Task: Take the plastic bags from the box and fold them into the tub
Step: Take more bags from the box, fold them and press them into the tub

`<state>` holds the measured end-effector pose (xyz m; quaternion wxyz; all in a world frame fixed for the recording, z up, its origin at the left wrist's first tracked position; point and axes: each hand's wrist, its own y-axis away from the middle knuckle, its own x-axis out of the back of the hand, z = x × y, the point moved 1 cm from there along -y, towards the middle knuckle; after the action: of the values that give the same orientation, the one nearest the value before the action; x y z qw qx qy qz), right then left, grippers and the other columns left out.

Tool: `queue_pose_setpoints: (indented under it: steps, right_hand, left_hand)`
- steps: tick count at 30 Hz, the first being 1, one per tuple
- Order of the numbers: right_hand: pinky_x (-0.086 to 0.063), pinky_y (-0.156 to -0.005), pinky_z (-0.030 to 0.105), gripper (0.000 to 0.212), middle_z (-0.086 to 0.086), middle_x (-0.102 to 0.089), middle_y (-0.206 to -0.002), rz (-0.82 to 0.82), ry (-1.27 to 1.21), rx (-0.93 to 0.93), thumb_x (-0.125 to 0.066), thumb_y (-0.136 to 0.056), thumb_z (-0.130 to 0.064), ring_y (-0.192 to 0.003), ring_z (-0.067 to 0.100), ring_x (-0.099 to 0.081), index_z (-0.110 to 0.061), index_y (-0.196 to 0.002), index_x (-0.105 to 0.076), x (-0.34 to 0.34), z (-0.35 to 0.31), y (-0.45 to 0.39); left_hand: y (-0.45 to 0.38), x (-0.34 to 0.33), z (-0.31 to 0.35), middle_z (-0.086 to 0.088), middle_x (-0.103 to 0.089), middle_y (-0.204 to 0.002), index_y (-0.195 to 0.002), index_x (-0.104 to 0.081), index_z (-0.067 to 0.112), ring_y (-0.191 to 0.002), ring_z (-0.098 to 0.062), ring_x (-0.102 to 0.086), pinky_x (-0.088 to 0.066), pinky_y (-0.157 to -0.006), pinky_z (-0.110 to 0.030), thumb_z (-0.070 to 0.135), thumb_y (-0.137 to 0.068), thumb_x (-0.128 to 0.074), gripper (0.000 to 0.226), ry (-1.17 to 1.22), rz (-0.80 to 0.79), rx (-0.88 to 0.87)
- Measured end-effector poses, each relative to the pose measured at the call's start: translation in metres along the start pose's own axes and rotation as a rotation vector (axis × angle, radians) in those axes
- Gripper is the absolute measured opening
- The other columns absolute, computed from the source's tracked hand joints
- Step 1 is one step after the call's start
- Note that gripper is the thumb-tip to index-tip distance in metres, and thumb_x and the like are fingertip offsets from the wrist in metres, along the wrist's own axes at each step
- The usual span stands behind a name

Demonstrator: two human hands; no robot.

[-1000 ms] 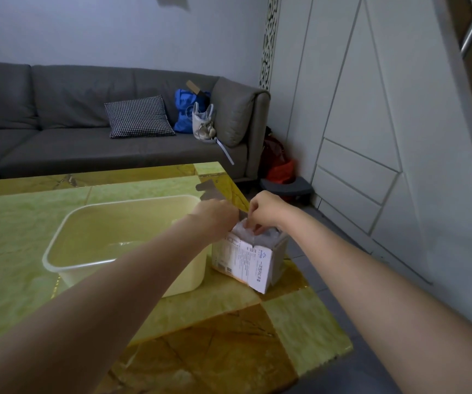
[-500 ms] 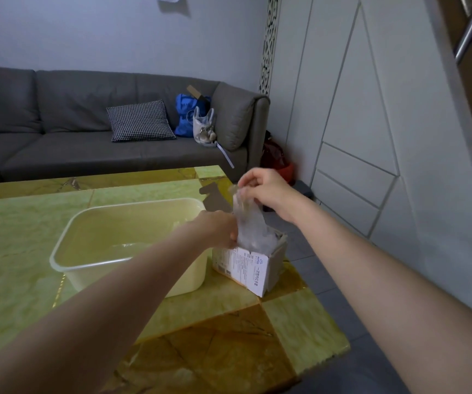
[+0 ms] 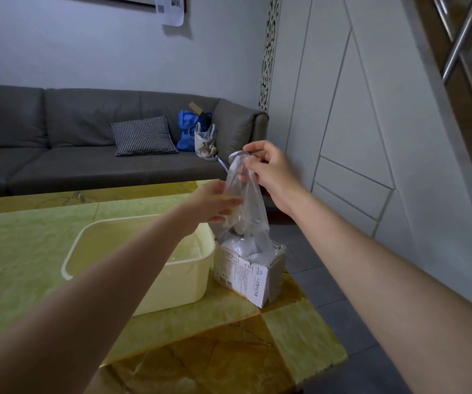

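A clear plastic bag (image 3: 247,211) hangs stretched upward out of the small white cardboard box (image 3: 246,275), which stands open near the table's right edge with more plastic inside. My right hand (image 3: 269,172) pinches the bag's top end, well above the box. My left hand (image 3: 215,203) holds the bag's left side lower down, fingers against the film. The cream plastic tub (image 3: 172,282) sits just left of the box, and its inside looks bare.
The yellow-green marble table (image 3: 300,336) ends close to the right of the box, with grey floor tiles beyond. A grey sofa (image 3: 73,155) with a checked cushion and bags stands behind. White wall panels are at right.
My right hand has risen from the box mouth, drawing the bag up and out. My left hand left the box top and moved up onto the bag.
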<state>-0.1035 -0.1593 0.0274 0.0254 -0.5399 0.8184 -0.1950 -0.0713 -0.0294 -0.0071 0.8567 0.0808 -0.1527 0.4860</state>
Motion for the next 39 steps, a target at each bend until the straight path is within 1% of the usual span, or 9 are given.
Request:
queue_pose_setpoints:
  steps: [7, 10, 15, 17, 19, 23, 29, 34, 39]
  right_hand:
    - [-0.053, -0.084, 0.035, 0.051, 0.008, -0.055, -0.107, -0.242, 0.016, -0.146, -0.067, -0.080, 0.007, -0.094, 0.020, -0.057, -0.012, -0.125, -0.050, 0.005, -0.005, 0.005]
    - [-0.045, -0.060, 0.020, 0.030, 0.003, -0.061, -0.088, -0.371, 0.048, -0.255, -0.067, -0.080, 0.006, -0.071, 0.011, -0.055, -0.007, -0.106, -0.061, 0.005, 0.005, 0.012]
    - [-0.035, -0.045, 0.021, 0.018, 0.006, -0.058, -0.075, -0.189, 0.451, -0.280, -0.072, -0.083, -0.018, -0.060, 0.014, -0.047, -0.012, -0.074, -0.058, 0.015, 0.019, 0.005]
    - [-0.041, -0.051, 0.023, 0.015, 0.009, -0.059, -0.090, -0.137, 0.724, -0.280, -0.072, -0.083, -0.022, -0.075, 0.020, -0.054, -0.012, -0.087, -0.062, 0.019, 0.015, 0.002]
    - [-0.049, -0.067, 0.029, 0.044, 0.009, -0.058, -0.109, -0.194, 0.805, -0.243, -0.075, -0.079, -0.028, -0.094, 0.022, -0.057, -0.009, -0.116, -0.058, 0.016, 0.003, 0.000]
    - [-0.040, -0.102, 0.031, 0.068, 0.006, -0.048, -0.133, -0.420, 0.458, -0.139, -0.074, -0.079, -0.031, -0.123, 0.018, -0.047, -0.012, -0.137, -0.043, -0.005, -0.032, 0.003]
    - [-0.047, -0.072, 0.022, 0.016, 0.003, -0.068, -0.092, -0.322, 0.781, 0.177, -0.062, -0.090, -0.016, -0.072, 0.005, -0.059, -0.006, -0.098, -0.071, -0.024, -0.048, -0.003]
    - [-0.044, -0.065, 0.024, 0.021, 0.011, -0.069, -0.089, -0.041, 0.812, 0.091, -0.053, -0.093, -0.010, -0.070, 0.014, -0.057, 0.004, -0.092, -0.070, -0.009, -0.032, -0.016]
    - [-0.049, -0.066, 0.028, 0.011, 0.009, -0.065, -0.089, -0.126, 0.445, -0.024, -0.054, -0.092, -0.011, -0.078, 0.018, -0.062, -0.008, -0.089, -0.063, -0.024, -0.024, -0.014]
  left_hand:
    - [0.005, 0.023, 0.007, -0.002, -0.057, -0.069, -0.097, -0.063, 0.002, -0.039, 0.000, -0.050, -0.044, -0.041, -0.012, 0.010, -0.087, -0.062, 0.012, 0.387, 0.119, 0.010]
    - [0.009, 0.033, 0.009, -0.004, -0.063, -0.072, -0.089, -0.061, 0.005, -0.040, 0.000, -0.055, -0.048, -0.043, -0.013, 0.014, -0.092, -0.055, 0.010, 0.411, 0.201, 0.004]
    - [0.008, 0.053, -0.001, -0.004, -0.061, -0.062, -0.080, -0.062, 0.006, -0.037, -0.001, -0.054, -0.046, -0.041, -0.014, 0.020, -0.093, -0.054, 0.021, -0.028, 0.413, -0.116]
    - [0.009, 0.060, -0.001, -0.004, -0.061, -0.061, -0.079, -0.062, 0.009, -0.038, -0.002, -0.054, -0.044, -0.040, -0.013, 0.020, -0.093, -0.054, 0.020, -0.091, 0.466, -0.155]
    - [0.010, 0.063, 0.001, -0.003, -0.062, -0.062, -0.081, -0.062, 0.009, -0.044, -0.007, -0.056, -0.045, -0.043, -0.015, 0.020, -0.092, -0.055, 0.017, -0.201, 0.457, -0.179]
    - [0.009, 0.055, 0.014, -0.001, -0.063, -0.063, -0.081, -0.063, 0.011, -0.047, -0.009, -0.056, -0.043, -0.041, -0.013, 0.020, -0.090, -0.058, 0.014, -0.404, 0.316, -0.234]
    - [0.010, 0.063, 0.012, 0.004, -0.060, -0.058, -0.077, -0.063, 0.016, -0.036, 0.002, -0.050, -0.038, -0.036, -0.010, 0.023, -0.087, -0.062, 0.012, -0.583, 0.234, -0.265]
    - [0.014, 0.102, -0.015, -0.002, -0.062, -0.074, -0.105, -0.065, 0.001, -0.054, -0.011, -0.055, -0.046, -0.045, -0.018, 0.021, -0.089, -0.060, 0.026, -0.271, 0.486, -0.037]
    - [0.022, 0.082, -0.004, -0.003, -0.059, -0.109, -0.135, -0.038, 0.008, -0.070, -0.015, -0.070, -0.056, -0.054, -0.018, 0.036, -0.072, -0.065, 0.074, 0.359, -0.002, 0.060]
